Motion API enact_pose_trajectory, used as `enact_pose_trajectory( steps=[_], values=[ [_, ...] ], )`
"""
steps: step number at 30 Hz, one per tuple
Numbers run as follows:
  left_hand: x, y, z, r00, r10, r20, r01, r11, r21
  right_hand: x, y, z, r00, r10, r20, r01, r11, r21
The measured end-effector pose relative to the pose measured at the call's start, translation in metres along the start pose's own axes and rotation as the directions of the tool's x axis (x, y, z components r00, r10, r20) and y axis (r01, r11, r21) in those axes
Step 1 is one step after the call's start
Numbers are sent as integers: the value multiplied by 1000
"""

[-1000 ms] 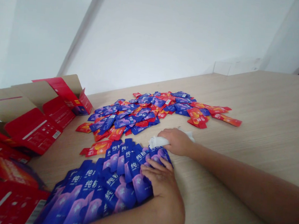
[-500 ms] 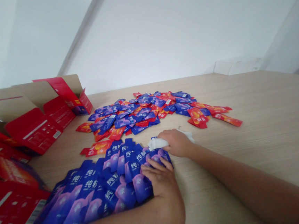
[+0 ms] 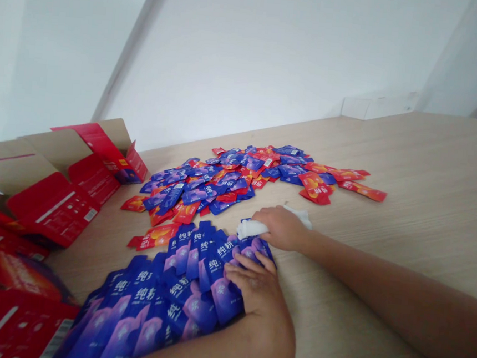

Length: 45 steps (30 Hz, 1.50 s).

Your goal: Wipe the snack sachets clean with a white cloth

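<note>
My left hand (image 3: 256, 286) lies with its fingers spread across blue-and-purple pouches (image 3: 144, 304), which overlap in rows at the front of the table. Just beyond it, my right hand (image 3: 282, 227) is closed around a crumpled white cloth or tissue (image 3: 251, 229). One end of this white wipe touches the top of a blue pouch, and another part sticks out behind the hand. The left forearm and wrist cover some of the nearest pouches.
Farther back is a loose heap of small blue and red-orange sachets (image 3: 221, 180), with a few red ones at its right. Opened red cartons (image 3: 58, 208) stand along the left. A white box (image 3: 374, 106) sits by the wall on the wooden table (image 3: 421, 189).
Hardly anything differs. Both hands stay in the same places, the right one still gripping the white wipe, and the pouches lie as before.
</note>
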<state>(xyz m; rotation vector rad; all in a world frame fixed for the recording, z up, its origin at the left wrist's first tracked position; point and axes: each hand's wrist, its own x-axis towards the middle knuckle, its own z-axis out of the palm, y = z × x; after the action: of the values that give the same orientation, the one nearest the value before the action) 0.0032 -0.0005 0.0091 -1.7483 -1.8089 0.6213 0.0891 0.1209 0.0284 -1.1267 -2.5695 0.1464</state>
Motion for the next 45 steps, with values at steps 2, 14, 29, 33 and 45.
enact_pose_trajectory(
  steps=[2,14,29,33,45],
  values=[
    [0,-2,-1,999,27,25,-27,1000,-9,-1,-2,-1,998,-49,-46,51,998,47],
    [-1,2,1,1000,1,9,-2,999,42,0,3,3,999,4,52,-1,998,-56],
    [0,-2,-3,996,47,78,-55,992,112,-1,-3,-1,997,-52,65,53,999,-14],
    [0,-2,-3,995,69,70,-76,991,107,-2,-8,-4,993,-115,-13,116,992,45],
    [-1,-5,-4,994,75,80,-86,986,140,1,-1,1,998,19,54,-16,998,-60]
  ],
)
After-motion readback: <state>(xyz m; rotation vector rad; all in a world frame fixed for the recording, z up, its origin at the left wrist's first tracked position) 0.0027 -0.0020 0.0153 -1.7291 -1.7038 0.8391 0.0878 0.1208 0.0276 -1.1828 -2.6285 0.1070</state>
